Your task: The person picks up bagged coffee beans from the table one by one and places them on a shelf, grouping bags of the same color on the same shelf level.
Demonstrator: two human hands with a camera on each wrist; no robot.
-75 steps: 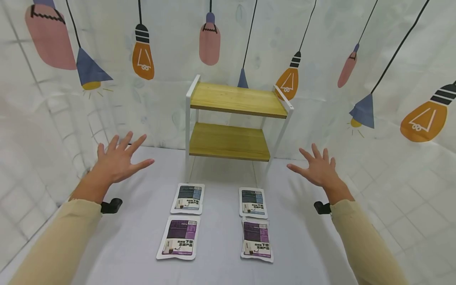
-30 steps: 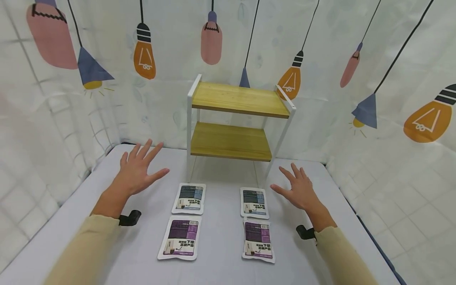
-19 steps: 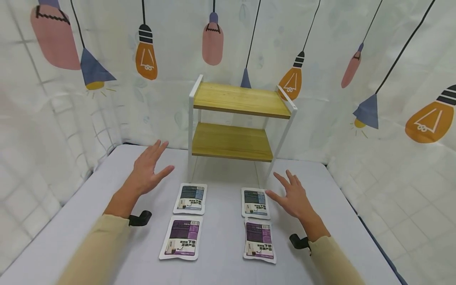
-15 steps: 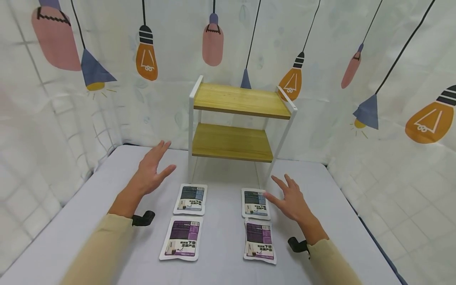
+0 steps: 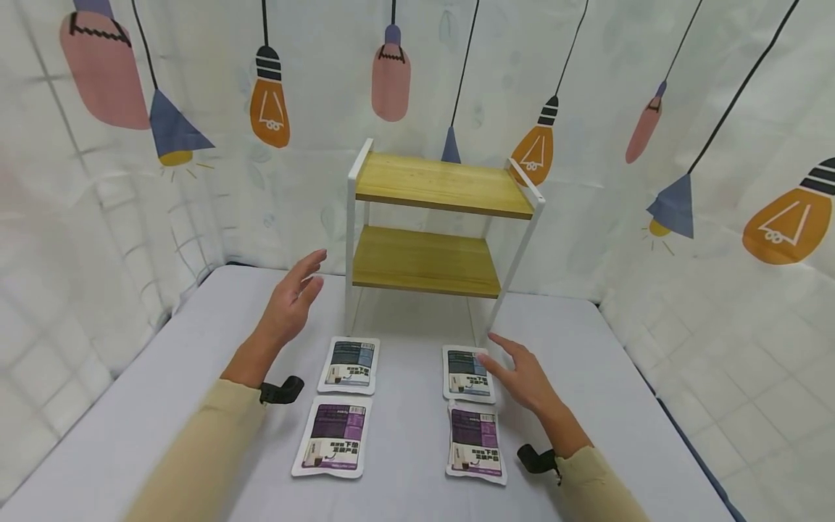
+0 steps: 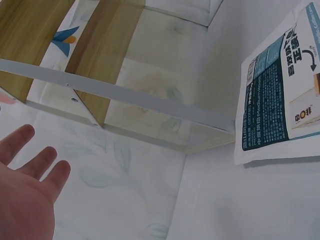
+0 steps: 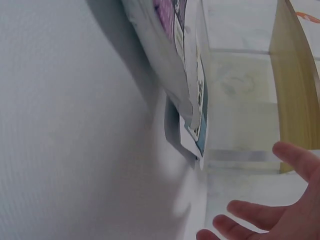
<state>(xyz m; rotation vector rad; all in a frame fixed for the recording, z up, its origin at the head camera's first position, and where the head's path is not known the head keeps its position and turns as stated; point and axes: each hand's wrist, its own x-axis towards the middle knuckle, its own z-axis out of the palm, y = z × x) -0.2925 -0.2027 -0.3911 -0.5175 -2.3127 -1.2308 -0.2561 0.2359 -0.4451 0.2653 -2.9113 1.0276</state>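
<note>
Four flat white pouches would be too exact a tally, so I name them in pairs: on the left lie a blue-labelled pouch (image 5: 349, 365) and, nearer, a purple-labelled pouch (image 5: 332, 436). On the right are another blue-labelled pouch (image 5: 462, 384) and another purple-labelled pouch (image 5: 476, 444). My left hand (image 5: 287, 304) hovers left of the shelf, fingers extended, holding nothing. Beside the right blue-labelled pouch is my right hand (image 5: 525, 373), its thumb overlapping that pouch in the head view; contact cannot be told. Its fingers (image 7: 255, 212) are spread in the right wrist view.
A two-tier shelf with wooden boards (image 5: 427, 261) and a white frame stands at the back of the white table (image 5: 404, 478). Behind it hangs a curtain (image 5: 313, 94) printed with lamps. Each wrist wears a black strap mount (image 5: 282, 390).
Both hands have come inward from the sides. The left hand moved right towards the shelf and turned; the right hand moved left and nearer, to the right blue-labelled pouch. The pouches stay put.
</note>
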